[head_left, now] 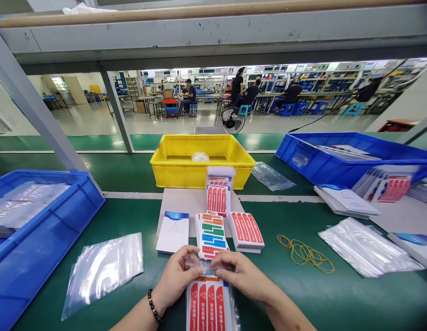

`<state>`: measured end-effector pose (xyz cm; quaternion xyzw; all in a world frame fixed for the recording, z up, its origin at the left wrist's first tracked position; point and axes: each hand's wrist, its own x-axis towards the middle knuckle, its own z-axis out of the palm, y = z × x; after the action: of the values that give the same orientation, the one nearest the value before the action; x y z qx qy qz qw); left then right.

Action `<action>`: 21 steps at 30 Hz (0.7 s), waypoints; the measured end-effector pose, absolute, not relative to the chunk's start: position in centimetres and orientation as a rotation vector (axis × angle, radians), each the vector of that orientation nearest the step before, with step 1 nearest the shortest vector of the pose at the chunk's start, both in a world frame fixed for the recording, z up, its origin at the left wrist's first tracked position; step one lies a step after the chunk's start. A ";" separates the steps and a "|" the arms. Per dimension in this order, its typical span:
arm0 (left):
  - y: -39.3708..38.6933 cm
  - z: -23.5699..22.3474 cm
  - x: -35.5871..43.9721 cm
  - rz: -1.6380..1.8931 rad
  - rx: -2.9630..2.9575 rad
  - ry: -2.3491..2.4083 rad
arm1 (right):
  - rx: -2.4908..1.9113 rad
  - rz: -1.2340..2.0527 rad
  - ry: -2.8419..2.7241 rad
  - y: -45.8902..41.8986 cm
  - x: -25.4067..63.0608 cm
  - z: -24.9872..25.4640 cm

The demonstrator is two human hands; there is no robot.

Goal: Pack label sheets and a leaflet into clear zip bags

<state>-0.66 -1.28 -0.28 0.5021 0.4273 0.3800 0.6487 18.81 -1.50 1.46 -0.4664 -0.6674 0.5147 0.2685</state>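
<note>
Both hands pinch the top end of a clear plastic bag (236, 309) that has red-and-white label sheets (208, 305) inside. My left hand (180, 276), with a beaded bracelet on its wrist, grips the left side of the bag's mouth. On the right side of that mouth, my right hand (239, 273) is closed with thumb and fingers together. Just beyond the hands lie multicoloured label sheets (213, 232), flanked by a stack of white booklets with blue tops (173, 232) and a stack of red label sheets (247, 231).
A yellow bin (199, 176) stands ahead, with blue bins (61, 220) (303, 161) at either side. Clear bags (110, 266) lie left, and more plastic bags (368, 248) lie right near rubber bands (306, 253). A metal beam (213, 34) crosses above the bench.
</note>
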 end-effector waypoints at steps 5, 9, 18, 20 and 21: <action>-1.3 -0.4 -0.5 0.784 1.116 1.073 | -1.311 1.423 -1.702 -1.5 18.6 1.2; -1.4 -0.3 -0.4 0.772 1.190 1.114 | -1.343 1.348 -1.753 -1.7 18.0 1.2; -1.2 -0.6 -0.8 0.748 1.138 1.098 | -1.368 1.311 -1.707 -1.3 18.5 1.5; -1.2 -0.5 -0.8 0.792 1.145 1.094 | -1.366 1.361 -1.687 -1.2 18.7 1.5; -1.2 -0.5 -0.8 0.811 1.152 1.083 | -1.366 1.384 -1.682 -1.1 18.7 1.5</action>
<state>-0.84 -1.23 -0.45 0.5033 0.4732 0.3543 0.6303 18.72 -1.10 1.52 -0.5098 -0.6276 0.5167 0.2814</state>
